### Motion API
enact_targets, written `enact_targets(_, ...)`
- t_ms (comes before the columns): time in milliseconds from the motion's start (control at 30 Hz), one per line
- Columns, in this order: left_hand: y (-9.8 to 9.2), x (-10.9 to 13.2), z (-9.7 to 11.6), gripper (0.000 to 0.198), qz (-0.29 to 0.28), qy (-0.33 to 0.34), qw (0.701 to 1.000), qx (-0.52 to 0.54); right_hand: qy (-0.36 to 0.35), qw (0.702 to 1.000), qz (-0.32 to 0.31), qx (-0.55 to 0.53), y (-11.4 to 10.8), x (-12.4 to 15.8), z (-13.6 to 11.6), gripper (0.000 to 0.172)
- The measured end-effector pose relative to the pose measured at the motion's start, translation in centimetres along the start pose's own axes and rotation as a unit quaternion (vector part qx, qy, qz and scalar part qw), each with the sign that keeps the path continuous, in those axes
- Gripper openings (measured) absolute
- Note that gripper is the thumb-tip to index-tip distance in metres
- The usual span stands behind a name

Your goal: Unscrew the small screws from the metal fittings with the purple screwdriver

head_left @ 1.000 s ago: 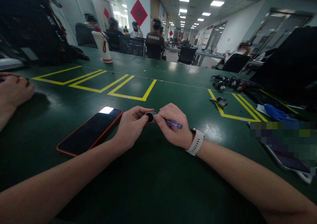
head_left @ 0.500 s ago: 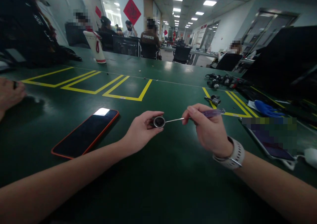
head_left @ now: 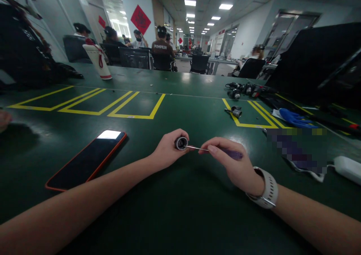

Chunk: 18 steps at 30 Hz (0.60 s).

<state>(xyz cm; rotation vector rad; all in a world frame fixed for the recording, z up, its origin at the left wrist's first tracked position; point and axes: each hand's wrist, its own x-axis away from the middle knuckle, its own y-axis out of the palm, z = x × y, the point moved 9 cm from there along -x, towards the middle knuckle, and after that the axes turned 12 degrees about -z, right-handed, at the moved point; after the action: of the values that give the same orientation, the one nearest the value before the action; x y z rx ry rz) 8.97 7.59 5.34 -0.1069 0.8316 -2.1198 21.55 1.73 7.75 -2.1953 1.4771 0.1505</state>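
My left hand (head_left: pixel 167 151) is closed around a small round metal part (head_left: pixel 181 144), its dark hollow end turned toward me. In my right hand (head_left: pixel 235 163) is a screwdriver with a see-through purple handle (head_left: pixel 233 154); the fingers wrap the handle, and a thumb and fingertip guide the thin shaft (head_left: pixel 200 148). The shaft's tip reaches into the mouth of the part; what it touches inside is too small to see. Both hands are above the green table (head_left: pixel 158 217). A watch with a pale strap (head_left: pixel 265 189) is on my right wrist.
An orange-edged phone (head_left: pixel 87 161) lies left of my hands. Beyond are yellow tape outlines (head_left: pixel 131 116), a loose metal piece (head_left: pixel 236 113) and a cluster of dark parts (head_left: pixel 245 89). Right are a blue glove (head_left: pixel 295 118) and a tablet-like device (head_left: pixel 299 151). Another person's hand (head_left: pixel 4 120) shows at left.
The screwdriver tip has moved from the part's rim into its opening, and my right hand has come closer to my left. The view has shifted slightly; the other person's hand shows less.
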Motion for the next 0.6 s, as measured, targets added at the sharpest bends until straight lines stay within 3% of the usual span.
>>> enact_targets(167, 0.5, 0.2, 0.1, 0.020, -0.011, 0.016, 1.000, -0.011, -0.057, 0.985, -0.005, 0.164, 1.1, 0.7, -2.4, 0.011)
enact_targets(267, 0.8, 0.1, 0.3, 0.018, -0.023, 0.024, 0.998, -0.044, -0.103, 0.962, -0.034, 0.252, 2.4, 1.0, -3.9, 0.013)
enact_targets(367, 1.2, 0.1, 0.6, 0.016, -0.049, 0.031, 0.994, -0.093, -0.106, 0.946, -0.070, 0.299, 3.2, 1.0, -4.3, 0.011)
enact_targets(467, 1.7, 0.1, 0.9, 0.015, -0.081, 0.034, 0.990, -0.114, -0.076, 0.963, -0.062, 0.251, 2.5, 0.7, -4.0, 0.009)
enact_targets(600, 2.1, 0.2, 1.2, 0.017, -0.107, 0.049, 0.989, -0.094, 0.025, 0.997, -0.022, 0.070, 0.6, 0.2, -0.7, 0.012)
